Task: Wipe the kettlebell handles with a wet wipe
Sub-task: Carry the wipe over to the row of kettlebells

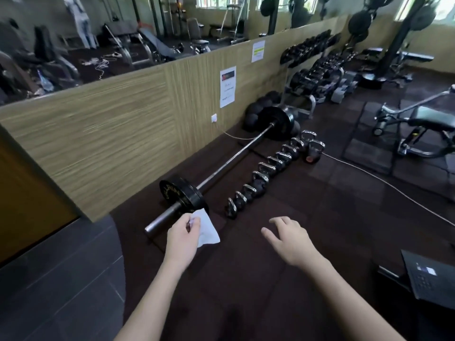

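A row of several black kettlebells (268,171) with shiny metal handles stands on the dark rubber floor, running from near centre up to the right. The nearest kettlebell (231,209) is the smallest. My left hand (182,238) pinches a white wet wipe (205,228), which hangs below and left of that nearest kettlebell without touching it. My right hand (288,238) hovers over the floor with its fingers spread and holds nothing, a short way below the row.
A loaded barbell (221,171) lies on the floor between the kettlebells and the wood-panelled wall. A white cable (384,183) crosses the floor on the right. A dumbbell rack (317,70) and a bench (423,124) stand farther back. A dark laptop (430,276) sits at lower right.
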{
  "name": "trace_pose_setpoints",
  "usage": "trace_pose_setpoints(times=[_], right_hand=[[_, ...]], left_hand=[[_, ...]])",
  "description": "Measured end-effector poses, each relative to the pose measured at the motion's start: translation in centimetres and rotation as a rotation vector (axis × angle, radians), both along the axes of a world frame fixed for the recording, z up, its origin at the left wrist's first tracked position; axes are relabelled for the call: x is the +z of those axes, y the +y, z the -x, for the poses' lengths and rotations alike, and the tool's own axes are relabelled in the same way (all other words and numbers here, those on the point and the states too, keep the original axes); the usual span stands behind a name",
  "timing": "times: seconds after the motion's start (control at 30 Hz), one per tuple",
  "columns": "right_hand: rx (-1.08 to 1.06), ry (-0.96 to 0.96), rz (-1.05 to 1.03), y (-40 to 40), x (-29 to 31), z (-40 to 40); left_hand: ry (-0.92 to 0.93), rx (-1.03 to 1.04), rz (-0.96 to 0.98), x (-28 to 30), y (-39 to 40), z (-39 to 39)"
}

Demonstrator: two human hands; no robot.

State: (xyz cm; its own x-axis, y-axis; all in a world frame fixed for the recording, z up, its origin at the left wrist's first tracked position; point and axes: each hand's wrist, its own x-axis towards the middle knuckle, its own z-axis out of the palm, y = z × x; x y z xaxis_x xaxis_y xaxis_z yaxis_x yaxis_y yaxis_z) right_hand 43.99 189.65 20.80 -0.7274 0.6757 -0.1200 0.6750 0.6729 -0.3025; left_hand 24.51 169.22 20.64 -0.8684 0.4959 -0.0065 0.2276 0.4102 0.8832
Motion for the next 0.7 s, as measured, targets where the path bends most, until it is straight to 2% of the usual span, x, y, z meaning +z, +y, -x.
trace_pose_setpoints(times=[0.13, 0.47, 0.7], right_hand=[[0.085, -0.014, 0.038, 9.7, -1.9, 3.8], [0.356, -0.086, 0.053, 36.0, -8.0, 18.8], [0.573, -0.164, 0.116, 49.6, -11.9, 27.4]], left_hand=[[-0.037, 0.053, 0.027, -2.0, 8.7, 2.0], [-0.092, 0.3, 0.075, -10.7, 32.5, 14.2], [-0.19, 0.499, 0.139, -13.2, 44.4, 19.3]])
